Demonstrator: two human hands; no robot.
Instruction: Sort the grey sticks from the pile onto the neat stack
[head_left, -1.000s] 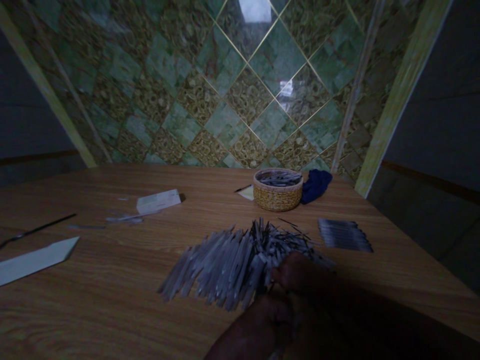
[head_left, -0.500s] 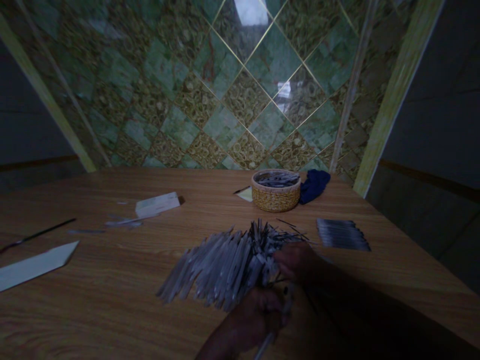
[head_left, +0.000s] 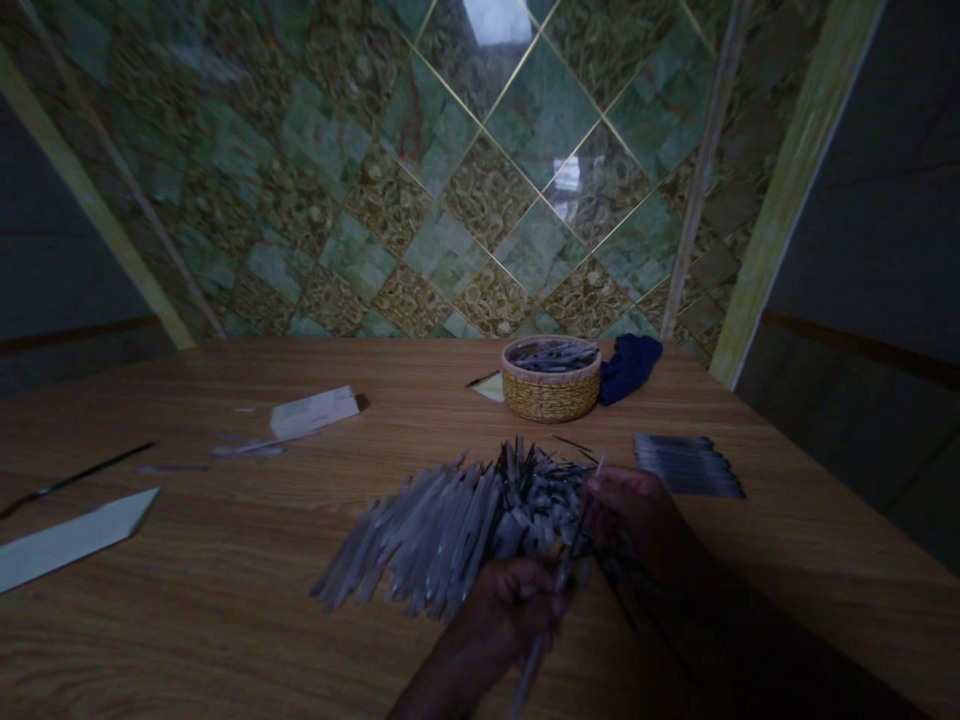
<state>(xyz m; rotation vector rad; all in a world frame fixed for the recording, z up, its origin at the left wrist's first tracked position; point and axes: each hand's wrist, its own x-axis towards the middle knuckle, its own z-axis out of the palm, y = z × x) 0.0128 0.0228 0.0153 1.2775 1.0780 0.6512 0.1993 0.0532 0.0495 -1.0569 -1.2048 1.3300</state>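
My left hand [head_left: 514,605] is closed around a slim translucent tube [head_left: 529,672], which looks like a pen barrel and sticks out below the fist. Close by on the right, my right hand [head_left: 626,505] pinches a thin stick with a pale tip [head_left: 596,478], like a pen refill. The stick slants down toward the upper end of the tube; whether it is inside cannot be made out. Behind both hands lies a large heap of similar translucent tubes [head_left: 427,530]. Short dark and clear pieces [head_left: 536,485] are piled at its right side.
A woven basket [head_left: 551,398] full of tubes stands at the back beside a dark blue cloth [head_left: 631,366]. On the right lies a neat row of tubes [head_left: 686,465]. A white box [head_left: 315,408], a pale flat strip [head_left: 75,525] and a dark rod [head_left: 79,478] lie left.
My right hand has drawn back from the pile, slightly right and up, and now shows the thin stick. My left hand keeps the tube and has barely shifted.
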